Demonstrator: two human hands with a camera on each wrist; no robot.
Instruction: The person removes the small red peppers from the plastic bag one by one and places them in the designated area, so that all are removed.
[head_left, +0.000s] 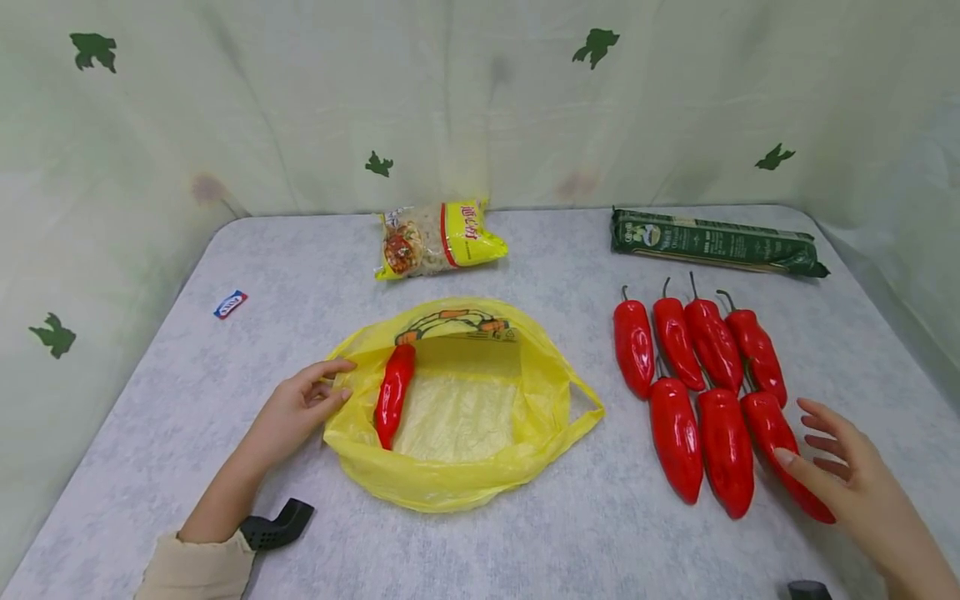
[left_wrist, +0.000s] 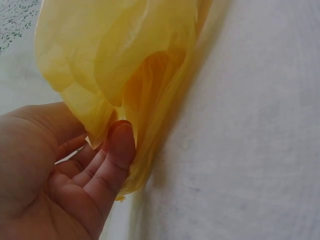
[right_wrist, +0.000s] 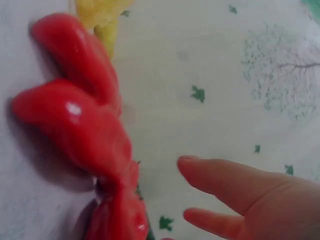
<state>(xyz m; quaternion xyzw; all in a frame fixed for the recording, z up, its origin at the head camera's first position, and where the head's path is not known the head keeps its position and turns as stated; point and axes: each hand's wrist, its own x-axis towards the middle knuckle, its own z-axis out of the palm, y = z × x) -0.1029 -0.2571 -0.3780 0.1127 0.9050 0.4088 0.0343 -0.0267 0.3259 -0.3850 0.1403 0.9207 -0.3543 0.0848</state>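
A yellow plastic bag (head_left: 450, 492) lies on the table with its mouth spread wide. Inside it, against the left wall, is one red pepper (head_left: 394, 396). My left hand (head_left: 303, 404) holds the bag's left edge; the left wrist view shows the thin plastic (left_wrist: 95, 107) between thumb and fingers. On the right lie several red peppers (head_left: 725, 450) with thin stems, in two rows. Over the nearest right pepper (head_left: 780, 450) hovers my right hand (head_left: 847, 467), fingers spread and thumb apart. In the right wrist view its fingers stand away from the peppers (right_wrist: 80, 125).
A yellow-ended food packet (head_left: 438, 240) lies behind the bag. At the back right is a long dark green package (head_left: 716, 242). A small blue and red label (head_left: 230, 304) sits at the left. A pale curtain (head_left: 480, 108) with green leaf shapes surrounds the table (head_left: 300, 275).
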